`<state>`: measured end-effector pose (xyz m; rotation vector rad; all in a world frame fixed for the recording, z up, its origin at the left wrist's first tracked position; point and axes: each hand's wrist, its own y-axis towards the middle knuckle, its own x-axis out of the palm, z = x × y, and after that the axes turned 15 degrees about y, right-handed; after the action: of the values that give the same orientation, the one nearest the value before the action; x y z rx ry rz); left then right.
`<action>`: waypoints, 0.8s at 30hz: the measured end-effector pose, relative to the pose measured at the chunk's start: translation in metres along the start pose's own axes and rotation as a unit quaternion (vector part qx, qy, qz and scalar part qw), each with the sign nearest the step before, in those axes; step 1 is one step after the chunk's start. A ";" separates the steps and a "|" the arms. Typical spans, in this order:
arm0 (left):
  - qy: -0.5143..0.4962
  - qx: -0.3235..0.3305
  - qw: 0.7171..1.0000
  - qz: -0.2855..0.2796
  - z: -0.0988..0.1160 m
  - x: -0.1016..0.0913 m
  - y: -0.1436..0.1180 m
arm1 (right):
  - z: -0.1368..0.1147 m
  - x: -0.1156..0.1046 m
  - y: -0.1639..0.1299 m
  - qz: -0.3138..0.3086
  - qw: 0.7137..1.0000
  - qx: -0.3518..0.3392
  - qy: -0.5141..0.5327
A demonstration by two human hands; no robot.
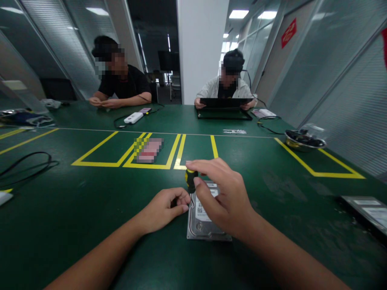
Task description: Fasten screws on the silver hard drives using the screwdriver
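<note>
On the green table in front of me lies a silver hard drive (pixel 205 228) with a white label, flat, its label side up. A short screwdriver (pixel 191 182) with a black and yellow handle stands upright over the drive's left edge; its tip is hidden. My right hand (pixel 228 189) is closed on the handle, forefinger across the top and thumb at the side, covering part of the drive. At the drive's left edge, my left hand (pixel 167 206) is closed, fingers curled and fingertips against the edge just below the handle.
Yellow tape rectangles (pixel 146 165) mark the table, with a pinkish blurred item (pixel 148 150) in one. A metal bowl (pixel 305 141) of dark parts stands far right, another drive (pixel 367 213) nearer. A cable (pixel 28 155) lies left. Two people sit opposite; one holds a black panel (pixel 226 103).
</note>
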<state>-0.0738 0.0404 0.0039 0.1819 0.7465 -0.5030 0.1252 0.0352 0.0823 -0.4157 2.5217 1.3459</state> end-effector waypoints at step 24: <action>-0.003 -0.004 1.000 -0.001 0.002 -0.001 0.000 | -0.004 -0.001 0.003 0.022 0.999 0.030 -0.014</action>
<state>-0.0732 0.0398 0.0062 0.1723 0.7417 -0.5034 0.1249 0.0339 0.0873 -0.3295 2.5549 1.2792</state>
